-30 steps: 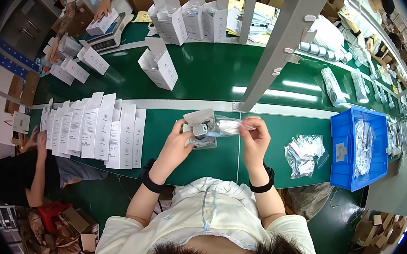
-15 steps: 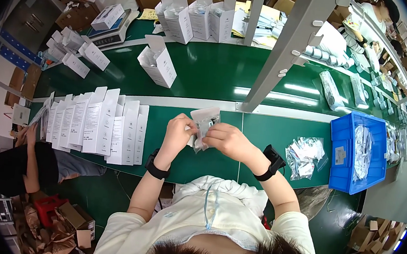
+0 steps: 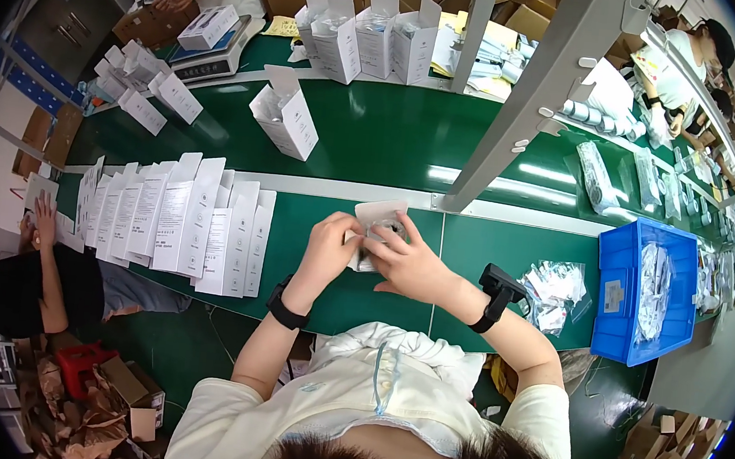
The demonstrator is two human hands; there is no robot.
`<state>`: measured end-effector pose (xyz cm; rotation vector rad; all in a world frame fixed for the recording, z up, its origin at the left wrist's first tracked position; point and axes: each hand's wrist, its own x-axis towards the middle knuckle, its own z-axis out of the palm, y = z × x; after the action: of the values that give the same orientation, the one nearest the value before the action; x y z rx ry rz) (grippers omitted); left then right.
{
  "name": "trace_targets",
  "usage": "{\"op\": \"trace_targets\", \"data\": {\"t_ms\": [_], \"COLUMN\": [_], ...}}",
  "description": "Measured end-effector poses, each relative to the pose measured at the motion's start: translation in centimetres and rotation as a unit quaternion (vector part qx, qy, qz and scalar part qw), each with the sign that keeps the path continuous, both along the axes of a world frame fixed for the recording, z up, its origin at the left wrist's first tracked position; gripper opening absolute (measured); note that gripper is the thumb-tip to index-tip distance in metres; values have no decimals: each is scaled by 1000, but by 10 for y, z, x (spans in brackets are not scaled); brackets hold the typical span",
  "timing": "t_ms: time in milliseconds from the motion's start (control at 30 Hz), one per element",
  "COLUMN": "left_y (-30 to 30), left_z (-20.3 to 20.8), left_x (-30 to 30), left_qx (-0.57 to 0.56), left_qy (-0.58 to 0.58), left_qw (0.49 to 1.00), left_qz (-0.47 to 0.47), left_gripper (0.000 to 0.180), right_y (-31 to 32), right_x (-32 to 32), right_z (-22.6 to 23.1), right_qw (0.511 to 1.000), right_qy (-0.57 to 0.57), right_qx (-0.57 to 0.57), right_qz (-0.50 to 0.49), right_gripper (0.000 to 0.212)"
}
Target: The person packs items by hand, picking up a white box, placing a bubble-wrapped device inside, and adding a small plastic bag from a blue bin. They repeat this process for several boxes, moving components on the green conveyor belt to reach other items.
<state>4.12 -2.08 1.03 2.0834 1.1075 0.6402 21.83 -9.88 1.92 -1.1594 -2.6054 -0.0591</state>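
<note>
In front of me at the middle of the green table is a small white box (image 3: 378,210), its flap standing up at the far side. My left hand (image 3: 331,248) is closed on the box's left side. Curled over the opening, my right hand (image 3: 411,258) presses on a clear plastic bag (image 3: 391,228) with something dark inside, which sits in the mouth of the box. The right fingers hide most of the bag and of the box body. Both wrists wear black bands.
Rows of open white boxes (image 3: 175,224) stand at left. A single filled box (image 3: 285,117) stands beyond the rail. On the right are small bagged packets (image 3: 553,293) and a blue bin (image 3: 613,297). A grey post (image 3: 506,123) rises ahead. Other people work nearby.
The clear bag, held up at the box before, has gone lower into it. My right hand has moved over the opening. At far left, a co-worker's hands have shifted.
</note>
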Motion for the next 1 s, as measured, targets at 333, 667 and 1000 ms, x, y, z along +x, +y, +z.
{"op": "trace_targets", "data": {"t_ms": [333, 667, 1000], "left_y": [63, -37, -6], "left_z": [15, 6, -68], "left_x": [-213, -29, -6], "left_qx": [44, -16, -196], "left_qy": [474, 304, 206], "left_qw": [803, 941, 957], "left_qz": [359, 144, 60], "left_gripper": [98, 107, 98], "right_y": [28, 203, 18], "right_x": [3, 61, 82], "right_z": [-91, -97, -74], "right_qw": [842, 747, 748], "right_qy": [466, 578, 509], "right_qx": [-245, -8, -348], "right_qz": [-119, -329, -246], "right_gripper": [115, 112, 28]}}
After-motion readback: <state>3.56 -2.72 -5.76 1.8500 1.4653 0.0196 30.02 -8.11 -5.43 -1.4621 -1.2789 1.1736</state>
